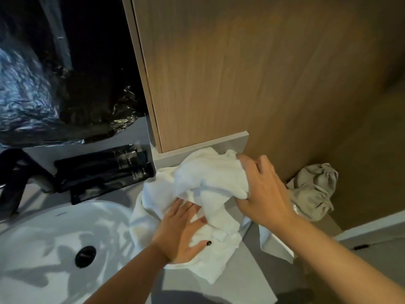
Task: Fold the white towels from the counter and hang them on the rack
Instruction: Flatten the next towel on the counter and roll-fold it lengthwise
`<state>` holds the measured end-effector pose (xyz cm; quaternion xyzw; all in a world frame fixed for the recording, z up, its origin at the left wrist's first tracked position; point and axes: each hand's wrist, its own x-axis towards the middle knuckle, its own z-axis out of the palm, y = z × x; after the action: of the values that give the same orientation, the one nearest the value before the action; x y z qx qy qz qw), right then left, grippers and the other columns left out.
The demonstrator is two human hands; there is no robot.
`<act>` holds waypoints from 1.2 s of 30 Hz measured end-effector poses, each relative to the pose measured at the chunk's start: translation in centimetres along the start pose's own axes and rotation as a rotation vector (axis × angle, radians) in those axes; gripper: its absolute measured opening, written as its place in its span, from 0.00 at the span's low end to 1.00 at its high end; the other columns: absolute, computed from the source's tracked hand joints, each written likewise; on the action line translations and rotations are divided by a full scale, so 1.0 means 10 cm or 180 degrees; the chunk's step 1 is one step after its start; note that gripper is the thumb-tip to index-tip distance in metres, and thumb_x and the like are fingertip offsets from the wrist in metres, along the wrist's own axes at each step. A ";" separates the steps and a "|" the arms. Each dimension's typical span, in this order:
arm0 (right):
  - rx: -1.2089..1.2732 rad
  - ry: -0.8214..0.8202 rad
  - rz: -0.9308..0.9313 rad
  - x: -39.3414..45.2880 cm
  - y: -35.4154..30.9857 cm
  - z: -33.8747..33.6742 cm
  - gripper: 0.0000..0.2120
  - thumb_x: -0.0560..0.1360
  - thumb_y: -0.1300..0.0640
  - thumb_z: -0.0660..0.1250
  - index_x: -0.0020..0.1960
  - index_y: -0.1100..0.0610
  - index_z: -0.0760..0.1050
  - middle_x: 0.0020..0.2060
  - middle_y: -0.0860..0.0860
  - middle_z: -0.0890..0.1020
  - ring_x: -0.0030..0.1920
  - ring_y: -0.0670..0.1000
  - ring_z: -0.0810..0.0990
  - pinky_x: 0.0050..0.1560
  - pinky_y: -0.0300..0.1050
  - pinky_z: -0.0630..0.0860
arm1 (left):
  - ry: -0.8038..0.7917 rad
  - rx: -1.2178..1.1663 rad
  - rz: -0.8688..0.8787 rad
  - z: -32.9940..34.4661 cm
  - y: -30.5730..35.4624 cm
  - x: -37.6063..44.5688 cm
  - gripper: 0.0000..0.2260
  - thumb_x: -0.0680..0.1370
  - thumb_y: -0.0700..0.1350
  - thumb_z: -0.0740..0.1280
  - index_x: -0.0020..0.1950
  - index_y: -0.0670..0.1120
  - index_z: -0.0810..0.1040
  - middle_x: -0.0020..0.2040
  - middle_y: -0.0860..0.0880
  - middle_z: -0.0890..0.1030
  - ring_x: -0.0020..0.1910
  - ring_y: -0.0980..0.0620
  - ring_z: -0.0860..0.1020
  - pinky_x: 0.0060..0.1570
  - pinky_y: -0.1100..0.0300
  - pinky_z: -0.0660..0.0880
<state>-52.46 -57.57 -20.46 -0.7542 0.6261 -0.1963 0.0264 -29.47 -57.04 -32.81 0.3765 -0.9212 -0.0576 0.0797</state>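
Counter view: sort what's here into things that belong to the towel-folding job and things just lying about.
Part of the job:
- white towels, bunched on the grey counter
- right hand, gripping the pile's top
- left hand, its grip on the lower folds

Just lying about:
- white sink
- black toiletry packets
- beige cloth bag
- black plastic sheeting
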 end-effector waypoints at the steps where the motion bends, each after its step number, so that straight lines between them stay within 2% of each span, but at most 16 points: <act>1: 0.0004 -0.0130 0.0030 -0.02 0.02 0.06 0.41 0.59 0.55 0.79 0.68 0.53 0.64 0.47 0.54 0.70 0.42 0.56 0.73 0.34 0.42 0.64 | 0.0064 0.0028 0.0001 0.02 -0.01 0.01 0.20 0.71 0.65 0.64 0.54 0.54 0.83 0.57 0.45 0.81 0.59 0.43 0.73 0.72 0.46 0.57; 3: -0.0080 -0.0356 0.0079 -0.05 0.06 0.13 0.40 0.62 0.50 0.78 0.69 0.53 0.65 0.49 0.52 0.70 0.43 0.54 0.74 0.34 0.42 0.66 | 0.0226 0.0004 -0.0024 0.09 -0.05 0.00 0.20 0.71 0.64 0.66 0.53 0.52 0.84 0.56 0.45 0.80 0.59 0.43 0.72 0.70 0.46 0.59; 6: -0.0153 -0.0606 0.0158 -0.08 0.11 0.13 0.38 0.66 0.48 0.75 0.72 0.54 0.65 0.52 0.51 0.70 0.46 0.55 0.76 0.37 0.43 0.66 | 0.0532 -0.0143 0.0000 0.16 -0.07 -0.01 0.19 0.71 0.63 0.68 0.52 0.51 0.82 0.54 0.45 0.78 0.55 0.42 0.74 0.70 0.47 0.62; 9: -0.0121 -0.0664 0.0189 -0.10 0.15 0.08 0.37 0.69 0.46 0.73 0.74 0.52 0.62 0.56 0.50 0.73 0.52 0.55 0.78 0.41 0.44 0.70 | 0.0804 -0.0272 0.0109 0.19 -0.07 0.00 0.21 0.69 0.62 0.70 0.57 0.53 0.77 0.55 0.45 0.76 0.55 0.43 0.74 0.69 0.47 0.63; 11: 0.0074 -0.0673 0.0200 -0.09 0.20 0.04 0.36 0.71 0.45 0.71 0.75 0.51 0.61 0.61 0.50 0.75 0.57 0.55 0.78 0.48 0.47 0.76 | 0.0926 -0.0285 0.0138 0.18 -0.07 0.00 0.23 0.69 0.61 0.71 0.59 0.53 0.75 0.55 0.45 0.77 0.56 0.43 0.73 0.69 0.47 0.62; 13: 0.0299 -0.0695 0.0218 -0.07 0.24 -0.02 0.35 0.72 0.44 0.71 0.74 0.51 0.61 0.64 0.50 0.75 0.61 0.55 0.77 0.54 0.50 0.77 | 0.0988 -0.0275 0.0079 0.19 -0.04 -0.02 0.24 0.69 0.61 0.71 0.61 0.53 0.76 0.58 0.44 0.77 0.58 0.43 0.72 0.71 0.47 0.61; 16: 0.0481 -0.0678 0.0242 -0.04 0.25 -0.16 0.33 0.71 0.42 0.72 0.71 0.48 0.64 0.61 0.47 0.78 0.58 0.53 0.79 0.53 0.49 0.76 | 0.0924 -0.0593 -0.0352 0.20 0.15 -0.10 0.24 0.70 0.60 0.70 0.64 0.55 0.75 0.64 0.45 0.76 0.65 0.44 0.72 0.75 0.51 0.55; 18: 0.0771 -0.0679 0.0346 -0.01 0.26 -0.27 0.31 0.69 0.40 0.72 0.68 0.45 0.67 0.56 0.43 0.80 0.54 0.48 0.80 0.50 0.42 0.75 | 0.1089 -0.1155 -0.0847 0.18 0.37 -0.12 0.23 0.70 0.58 0.70 0.64 0.56 0.74 0.68 0.51 0.73 0.67 0.48 0.72 0.75 0.61 0.53; 20: 0.1141 -0.0674 0.0414 0.00 0.26 -0.39 0.26 0.68 0.39 0.72 0.63 0.43 0.70 0.51 0.37 0.80 0.49 0.40 0.79 0.44 0.30 0.72 | 0.1468 -0.1859 -0.1360 0.11 0.64 -0.12 0.24 0.71 0.57 0.71 0.65 0.59 0.72 0.69 0.57 0.70 0.68 0.58 0.70 0.69 0.72 0.58; 22: 0.1534 -0.0607 0.0394 -0.03 0.27 -0.50 0.19 0.71 0.42 0.72 0.60 0.42 0.73 0.48 0.35 0.80 0.48 0.35 0.78 0.42 0.27 0.71 | 0.1763 -0.2292 -0.1791 -0.02 0.94 -0.06 0.23 0.72 0.59 0.72 0.64 0.65 0.69 0.70 0.62 0.67 0.69 0.66 0.66 0.65 0.75 0.61; 24: 0.1915 -0.0513 0.0366 -0.12 0.30 -0.61 0.12 0.74 0.47 0.70 0.58 0.43 0.76 0.48 0.36 0.82 0.48 0.36 0.79 0.44 0.31 0.71 | 0.1995 -0.2534 -0.2257 -0.14 1.22 0.05 0.21 0.74 0.53 0.73 0.61 0.66 0.68 0.69 0.60 0.69 0.67 0.63 0.67 0.66 0.68 0.64; 27: 0.2326 -0.0426 0.0287 -0.32 0.40 -0.83 0.09 0.77 0.53 0.69 0.55 0.43 0.79 0.47 0.37 0.83 0.49 0.40 0.80 0.47 0.38 0.75 | 0.2316 -0.2680 -0.2763 -0.29 1.46 0.22 0.09 0.78 0.49 0.69 0.57 0.54 0.73 0.63 0.50 0.74 0.64 0.51 0.72 0.68 0.51 0.68; 30: 0.2583 -0.0390 0.0236 -0.56 0.58 -1.11 0.09 0.77 0.54 0.68 0.55 0.44 0.79 0.47 0.37 0.82 0.49 0.40 0.80 0.46 0.35 0.74 | 0.2716 -0.2702 -0.3000 -0.48 1.66 0.34 0.05 0.80 0.46 0.66 0.54 0.49 0.77 0.58 0.51 0.76 0.59 0.51 0.74 0.67 0.48 0.70; 32: 0.2585 -0.0224 0.0301 -0.73 0.76 -1.26 0.09 0.76 0.53 0.69 0.55 0.44 0.78 0.47 0.38 0.82 0.49 0.39 0.80 0.48 0.36 0.75 | 0.2988 -0.2791 -0.2973 -0.66 1.90 0.40 0.08 0.80 0.50 0.65 0.58 0.51 0.77 0.62 0.51 0.74 0.61 0.52 0.73 0.69 0.52 0.69; 34: 0.2404 0.0025 0.0368 -0.94 0.95 -1.39 0.11 0.75 0.52 0.70 0.57 0.44 0.77 0.48 0.39 0.82 0.49 0.38 0.79 0.49 0.38 0.77 | 0.3136 -0.2717 -0.2998 -0.86 2.19 0.46 0.09 0.80 0.51 0.65 0.58 0.50 0.77 0.65 0.55 0.72 0.61 0.58 0.71 0.68 0.65 0.66; 36: 0.2225 0.0303 0.0439 -1.16 1.06 -1.49 0.14 0.73 0.53 0.72 0.57 0.44 0.76 0.49 0.40 0.82 0.49 0.35 0.78 0.45 0.31 0.76 | 0.3329 -0.2619 -0.2898 -1.09 2.52 0.50 0.07 0.79 0.50 0.64 0.55 0.52 0.77 0.62 0.60 0.72 0.58 0.65 0.71 0.57 0.79 0.62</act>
<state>-68.92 -45.69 -12.83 -0.6456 0.5711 -0.4312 0.2668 -48.22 -43.17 -17.44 0.6336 -0.4257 -0.2353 0.6016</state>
